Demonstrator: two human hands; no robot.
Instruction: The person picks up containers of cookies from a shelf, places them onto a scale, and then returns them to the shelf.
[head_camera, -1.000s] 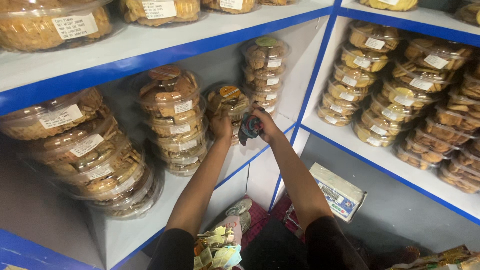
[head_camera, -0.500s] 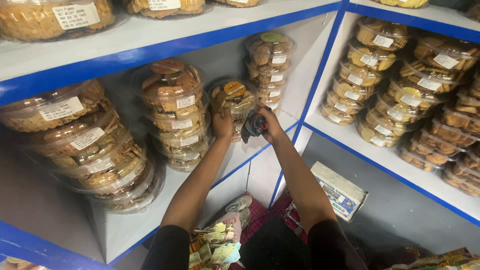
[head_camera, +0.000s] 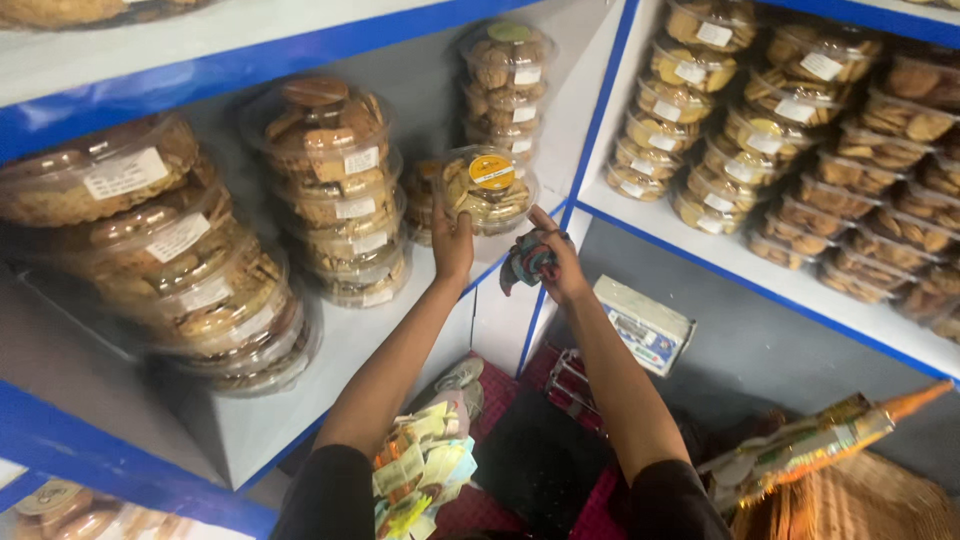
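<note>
Head view, surface: white shelves (head_camera: 330, 370) with blue front edges meet in a corner; a second run of white shelf (head_camera: 700, 245) goes off to the right, grey wall behind both.
Head view, room below: a dark floor area shows near the bottom, with a white rectangular box (head_camera: 645, 325) lying under the right shelf, a bundle of colourful packets (head_camera: 420, 470) near the left arm, and a long gold-wrapped packet (head_camera: 800, 445) at the near right.
Containers, left shelf: stacks of clear round plastic tubs of biscuits (head_camera: 335, 190) stand in rows, each with a white label; a broader stack (head_camera: 180, 280) stands nearer on the left, and a tall stack (head_camera: 505, 85) stands far in the corner.
Containers, right shelf: many smaller clear tubs of biscuits (head_camera: 760, 130) lie in overlapping rows.
Held tub: a clear round tub of biscuits (head_camera: 487, 188) with a yellow sticker on its lid is tilted up at the shelf edge, in the corner.
Left hand (head_camera: 452, 240): fingers closed on the lower edge of the held tub.
Right hand (head_camera: 560, 265): clamped on a crumpled multicoloured cloth (head_camera: 527, 262), just beside the tub's right side.
</note>
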